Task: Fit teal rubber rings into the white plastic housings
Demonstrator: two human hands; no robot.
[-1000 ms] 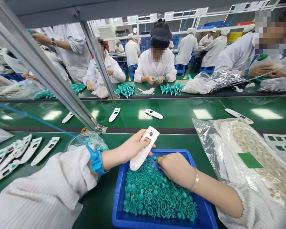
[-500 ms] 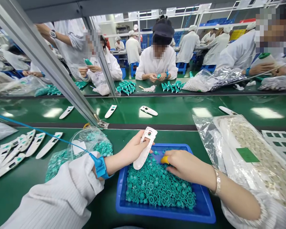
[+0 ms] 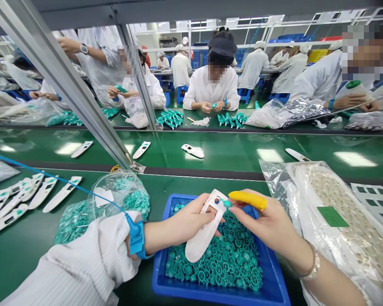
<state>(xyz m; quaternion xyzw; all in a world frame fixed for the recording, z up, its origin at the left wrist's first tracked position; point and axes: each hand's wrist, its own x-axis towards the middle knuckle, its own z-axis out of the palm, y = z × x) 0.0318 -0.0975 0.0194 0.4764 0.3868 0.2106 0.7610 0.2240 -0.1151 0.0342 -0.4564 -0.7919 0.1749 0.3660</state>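
Observation:
My left hand (image 3: 196, 219) grips a white plastic shell (image 3: 201, 239), long and rounded at its lower end, with a round hole and a square window near the top. Between the thumb and fingertips of my right hand (image 3: 264, 216), one finger in a yellow cover, is a small teal plastic ring part (image 3: 226, 203). It sits at the shell's upper end, by the round hole; whether it touches the shell I cannot tell. Beneath both hands stands a blue tray (image 3: 217, 293) with many loose teal parts (image 3: 210, 267) in it.
Several white shells (image 3: 62, 194) lie at the left, near a clear bag of teal parts (image 3: 135, 204). A large plastic-wrapped stack (image 3: 344, 204) lies at the right. A metal post (image 3: 67, 89) slants across the left. More shells lie on the green belt (image 3: 166, 163); co-workers sit beyond it.
My right hand has come up out of the tray with a small teal part and brought it to the shell. My left hand has lowered the shell slightly rightward. Shells on the belt have shifted left.

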